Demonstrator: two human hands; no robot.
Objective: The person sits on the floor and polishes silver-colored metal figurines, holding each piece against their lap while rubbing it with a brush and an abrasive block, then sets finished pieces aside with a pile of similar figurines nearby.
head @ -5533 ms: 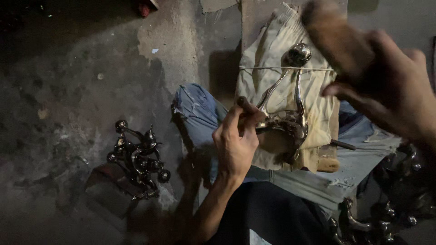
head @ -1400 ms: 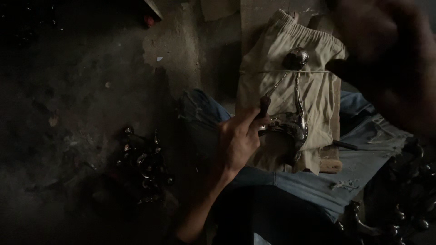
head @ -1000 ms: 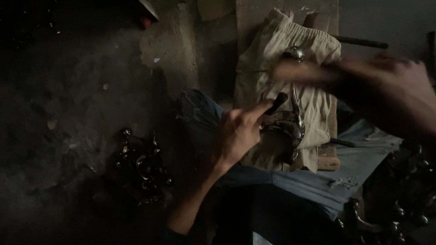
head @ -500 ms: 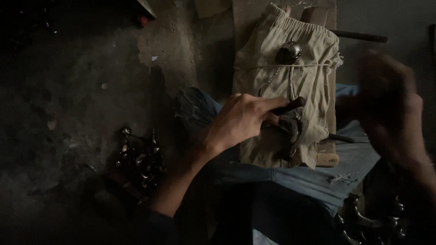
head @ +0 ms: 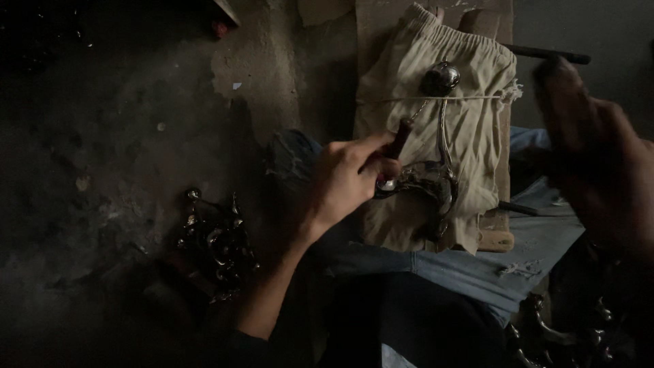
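Denim-clad, our legs (head: 477, 262) fill the lower centre of the frame; on the lap rests a wooden block wrapped in beige cloth (head: 470, 129) tied with a thin string (head: 477, 99), reaching up to the upper centre.

Right of centre, on the cloth, lies the shiny curved cast-metal fitting with a ball-shaped end (head: 436, 180), its ball (head: 439, 77) at the string and its broad hooked part low on the cloth. We judge it stiff, fairly heavy for its size, and slick on its polished faces; the thicker hooked end would offer the surest hold, and the padded cloth should keep it from skating.

At centre, our left hand (head: 347, 180) is closed round a slim dark-red-handled tool (head: 395, 153), whose tip meets the fitting at its lower bend. At the right edge, our right hand (head: 599, 163) is raised and blurred; whether it is closed on anything we cannot tell. A dark rod (head: 545, 54) lies beyond it at upper right.

No true container shows. At lower left a dark heap of similar metal fittings (head: 214, 245) sits loose on the stained concrete floor (head: 102, 136); more such glossy pieces (head: 552, 334) gather at lower right.
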